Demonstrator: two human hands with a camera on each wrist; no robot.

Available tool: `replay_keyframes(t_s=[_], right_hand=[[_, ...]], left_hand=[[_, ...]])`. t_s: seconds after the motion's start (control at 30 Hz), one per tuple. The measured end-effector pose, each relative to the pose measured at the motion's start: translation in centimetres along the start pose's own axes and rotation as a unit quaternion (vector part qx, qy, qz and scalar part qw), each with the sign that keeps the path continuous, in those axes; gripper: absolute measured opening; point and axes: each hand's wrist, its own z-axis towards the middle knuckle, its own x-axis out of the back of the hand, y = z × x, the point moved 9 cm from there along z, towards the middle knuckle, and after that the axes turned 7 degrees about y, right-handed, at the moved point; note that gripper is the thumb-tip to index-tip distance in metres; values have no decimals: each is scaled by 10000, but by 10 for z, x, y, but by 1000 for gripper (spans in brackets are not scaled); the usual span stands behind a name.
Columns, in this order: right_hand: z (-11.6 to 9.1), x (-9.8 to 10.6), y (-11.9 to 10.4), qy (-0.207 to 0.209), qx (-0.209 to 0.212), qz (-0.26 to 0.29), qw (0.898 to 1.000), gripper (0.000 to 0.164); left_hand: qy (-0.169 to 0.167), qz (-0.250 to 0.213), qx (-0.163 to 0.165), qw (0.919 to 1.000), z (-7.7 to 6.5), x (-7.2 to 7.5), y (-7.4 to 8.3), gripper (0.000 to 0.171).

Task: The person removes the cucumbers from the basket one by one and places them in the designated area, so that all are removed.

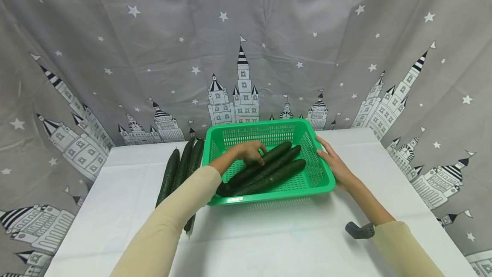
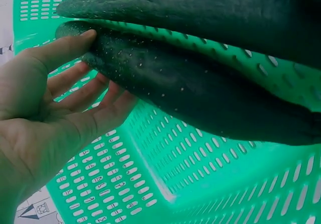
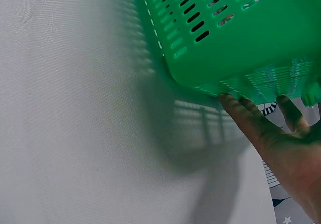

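Note:
A green plastic basket [image 1: 276, 196] with slotted walls holds three dark green cucumbers lying side by side at a slant. Reaching inside it, my left hand [image 1: 250, 153] pinches the rearmost cucumber [image 1: 278, 151]. The left wrist view shows the thumb [image 2: 75, 44] over one end of this cucumber [image 2: 190, 93] and the fingers along its side. A second cucumber [image 2: 165, 5] lies close beside it. On the basket's right side, my right hand [image 1: 337, 168] touches the outer wall with extended, spread fingertips, seen closely in the right wrist view.
Left of the basket, several more cucumbers [image 1: 169, 174] lie lengthwise on the white tabletop [image 1: 269, 243]. A grey curtain [image 1: 307, 33] with castles and stars hangs behind the table. A dark wrist device [image 1: 360, 230] sits at the right sleeve cuff.

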Motion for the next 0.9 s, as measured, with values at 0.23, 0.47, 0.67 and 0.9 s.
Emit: replay_keyframes(t_s=[0.23, 0.47, 0.67, 0.9], right_hand=[[0, -1, -1, -25, 21, -39, 10000, 64], [0, -1, -1, -33, 8, -29, 10000, 65], [-1, -1, -1, -31, 26, -36, 10000, 64], [-1, -2, 0, -49, 35, -14, 10000, 64]], left_hand=[[132, -321, -299, 9989, -10, 15, 11, 55], [403, -707, -854, 9930, -20, 37, 22, 48], [655, -881, -972, 9892, -33, 55, 24, 43], [904, -1326, -1207, 9796, -55, 70, 25, 46]])
